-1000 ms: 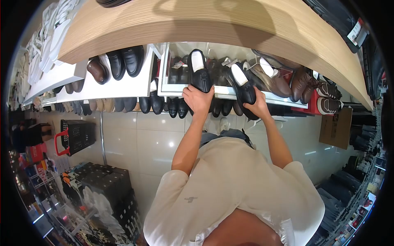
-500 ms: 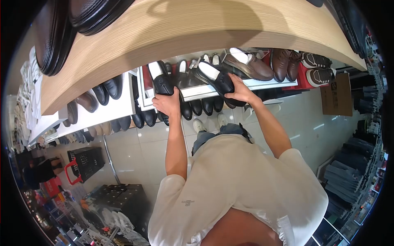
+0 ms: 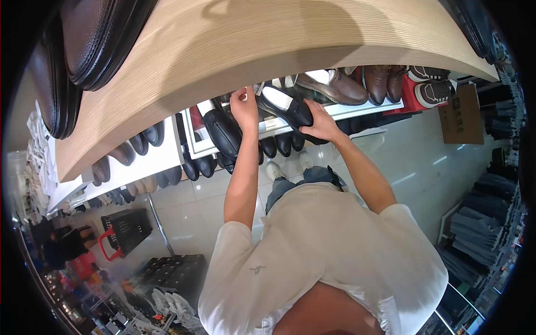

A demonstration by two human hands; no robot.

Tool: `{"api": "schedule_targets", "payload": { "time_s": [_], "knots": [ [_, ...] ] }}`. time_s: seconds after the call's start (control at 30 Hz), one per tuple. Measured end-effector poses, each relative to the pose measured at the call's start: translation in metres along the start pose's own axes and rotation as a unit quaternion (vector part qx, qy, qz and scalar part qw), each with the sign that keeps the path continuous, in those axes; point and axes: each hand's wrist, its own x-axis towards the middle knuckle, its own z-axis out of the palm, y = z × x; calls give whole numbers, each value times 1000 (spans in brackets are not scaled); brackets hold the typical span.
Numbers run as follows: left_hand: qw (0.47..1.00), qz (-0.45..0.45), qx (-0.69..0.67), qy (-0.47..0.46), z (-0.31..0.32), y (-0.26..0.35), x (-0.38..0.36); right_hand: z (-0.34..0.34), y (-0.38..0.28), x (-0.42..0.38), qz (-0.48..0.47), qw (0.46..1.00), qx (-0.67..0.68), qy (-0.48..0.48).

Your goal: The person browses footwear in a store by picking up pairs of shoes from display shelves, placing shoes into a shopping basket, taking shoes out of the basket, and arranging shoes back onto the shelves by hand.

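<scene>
Fingertips of left hand [image 3: 244,106] hidden under shelf [image 3: 234,44], right hand [image 3: 319,120] gripping loafer [image 3: 285,106]

One view only, from a camera worn on the person's head, looking forward and steeply down with a wide fisheye lens that curves the edges. It sits very near the wood shelf [image 3: 268,44], whose underside fills the top. The person's shirt [image 3: 329,245] fills the near bottom; both arms reach away to the far shoes [image 3: 335,86]. The floor [image 3: 190,206] lies far below, left and right.
</scene>
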Motion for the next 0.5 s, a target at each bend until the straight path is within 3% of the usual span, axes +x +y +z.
{"api": "schedule_targets", "payload": {
  "time_s": [0.03, 0.07, 0.17, 0.27, 0.37, 0.4, 0.47, 0.5],
  "knots": [
    [967, -184, -172, -41, 5, 1, 17, -2, 0, 1, -6, 1000, 8, 6],
    [869, -356, -333, -80, 11, 2, 33, -2, 0, 1, -4, 1000, 9, 8],
    [841, -429, -305, -126, 27, -18, 65, 2, 1, -2, -1, 1000, -2, 26],
    [872, -399, -258, -116, 38, -42, 91, 3, 2, -3, -6, 999, -4, 40],
    [856, -432, -258, -115, 43, -51, 104, 0, -1, -3, -3, 999, -6, 39],
    [798, -436, -396, -126, 48, -62, 107, 0, -1, -4, -4, 999, -8, 41],
    [722, -429, -524, -137, 62, -104, 124, 1, -2, -3, -4, 999, -9, 45],
    [756, -445, -455, -151, 71, -140, 139, 2, -1, -3, -6, 999, -12, 43]
  ]
}}
